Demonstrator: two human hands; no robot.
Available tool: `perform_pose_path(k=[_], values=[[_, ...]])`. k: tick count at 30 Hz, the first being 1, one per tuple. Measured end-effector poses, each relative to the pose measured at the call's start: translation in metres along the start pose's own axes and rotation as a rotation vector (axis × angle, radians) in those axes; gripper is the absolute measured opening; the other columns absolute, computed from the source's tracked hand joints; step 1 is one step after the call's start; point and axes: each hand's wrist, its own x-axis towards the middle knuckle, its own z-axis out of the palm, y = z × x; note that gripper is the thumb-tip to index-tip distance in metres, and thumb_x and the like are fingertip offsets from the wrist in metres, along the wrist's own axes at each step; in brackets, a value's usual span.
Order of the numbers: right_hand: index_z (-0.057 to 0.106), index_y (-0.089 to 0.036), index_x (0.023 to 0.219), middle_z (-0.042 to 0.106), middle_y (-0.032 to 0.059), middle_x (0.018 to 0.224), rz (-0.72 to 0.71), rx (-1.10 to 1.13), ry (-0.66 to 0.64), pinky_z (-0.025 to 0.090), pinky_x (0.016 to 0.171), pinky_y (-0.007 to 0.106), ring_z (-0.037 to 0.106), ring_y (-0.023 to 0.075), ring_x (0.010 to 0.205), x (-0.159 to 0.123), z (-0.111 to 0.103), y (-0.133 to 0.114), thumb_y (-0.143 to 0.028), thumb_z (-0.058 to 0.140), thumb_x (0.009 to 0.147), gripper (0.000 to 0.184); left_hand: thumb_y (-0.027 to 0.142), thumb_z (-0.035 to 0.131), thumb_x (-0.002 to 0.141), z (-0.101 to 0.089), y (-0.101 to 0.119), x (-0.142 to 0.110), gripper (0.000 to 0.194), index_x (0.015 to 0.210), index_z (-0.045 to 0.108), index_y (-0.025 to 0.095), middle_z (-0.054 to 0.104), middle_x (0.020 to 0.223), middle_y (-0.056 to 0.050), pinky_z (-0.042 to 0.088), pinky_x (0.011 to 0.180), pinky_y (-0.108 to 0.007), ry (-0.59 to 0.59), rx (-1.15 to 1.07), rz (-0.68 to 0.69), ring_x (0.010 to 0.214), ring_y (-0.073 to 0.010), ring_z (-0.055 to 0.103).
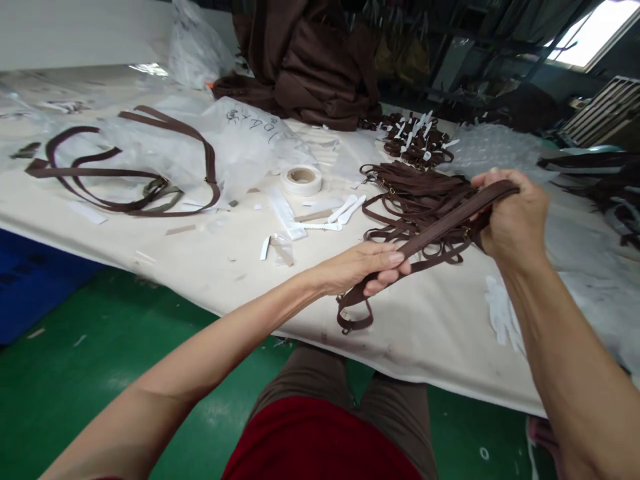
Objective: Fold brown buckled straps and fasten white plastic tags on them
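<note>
A dark brown strap [440,223] is stretched between my two hands above the table. My left hand [373,267] pinches it near its lower end, thumb on top. From there a short loop with a small metal ring hangs down. My right hand [517,213] is wrapped round the other end, where the strap folds over; some of its fingers are hidden behind it. Just behind the held strap lies a heap of similar brown straps [415,193] with small metal fittings.
On the cloth-covered table [280,280] sit a roll of white tape [301,180], white plastic strips [345,210], loose brown straps [133,172] on plastic bags, and a white glove [501,313]. Brown fabric [310,73] and tagged brown bundles [417,137] are behind. A blue bin [40,287] stands left.
</note>
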Motion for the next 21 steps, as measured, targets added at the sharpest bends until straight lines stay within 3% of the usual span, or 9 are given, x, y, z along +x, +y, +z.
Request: perform_pose_path(k=[5,9,14,17,19,21], values=[[0.057,-0.020,0.081,0.046,-0.0066,0.054,0.083,0.203,0.026,0.053,0.051,0.028,0.054,0.0122,0.049,0.026,-0.019,-0.004,-0.038,0.061,0.092,0.021,0.047,0.053,0.095,-0.018,-0.060,-0.049,0.033,0.100,0.060,0.015,0.045,0.066,0.006,0.036,0.055,-0.022,0.121,0.219,-0.065,0.056,-0.0083,0.044],[0.055,-0.020,0.076,0.038,-0.0092,0.051,0.106,0.200,0.056,0.047,0.043,0.022,0.044,0.0084,0.042,0.028,-0.011,-0.023,-0.038,0.061,0.091,0.024,0.049,0.049,0.097,-0.026,-0.092,-0.072,0.034,0.101,0.059,0.016,0.050,0.069,0.004,0.039,0.064,-0.025,0.284,0.339,-0.039,0.062,-0.0107,0.047],[0.051,-0.020,0.074,0.030,-0.0119,0.047,0.149,0.278,-0.005,0.040,0.040,0.019,0.033,0.0061,0.037,0.032,0.006,-0.053,-0.032,0.055,0.093,0.023,0.049,0.056,0.092,-0.036,-0.098,-0.068,0.031,0.088,0.060,0.018,0.056,0.075,0.001,0.041,0.069,-0.027,0.448,0.317,0.077,0.067,-0.0126,0.049],[0.048,-0.021,0.077,0.027,-0.0133,0.047,0.159,0.347,-0.077,0.041,0.042,0.019,0.032,0.0062,0.037,0.038,0.012,-0.074,-0.034,0.058,0.092,0.022,0.048,0.062,0.088,-0.042,-0.093,-0.054,0.032,0.097,0.068,0.018,0.065,0.111,-0.008,0.043,0.087,-0.032,0.451,0.321,0.152,0.096,-0.0205,0.058],[0.046,-0.022,0.078,0.028,-0.0134,0.048,0.153,0.381,-0.124,0.041,0.043,0.019,0.032,0.0064,0.037,0.044,0.016,-0.088,-0.035,0.059,0.092,0.023,0.047,0.066,0.086,-0.045,-0.090,-0.042,0.032,0.100,0.071,0.019,0.056,0.138,-0.011,0.040,0.098,-0.036,0.419,0.283,0.217,0.120,-0.0269,0.052],[0.045,-0.023,0.078,0.029,-0.0133,0.047,0.140,0.411,-0.155,0.041,0.043,0.020,0.032,0.0066,0.037,0.048,0.019,-0.101,-0.035,0.060,0.092,0.024,0.046,0.068,0.085,-0.048,-0.086,-0.031,0.030,0.097,0.073,0.019,0.047,0.150,-0.011,0.035,0.106,-0.039,0.370,0.235,0.284,0.135,-0.0304,0.041]])
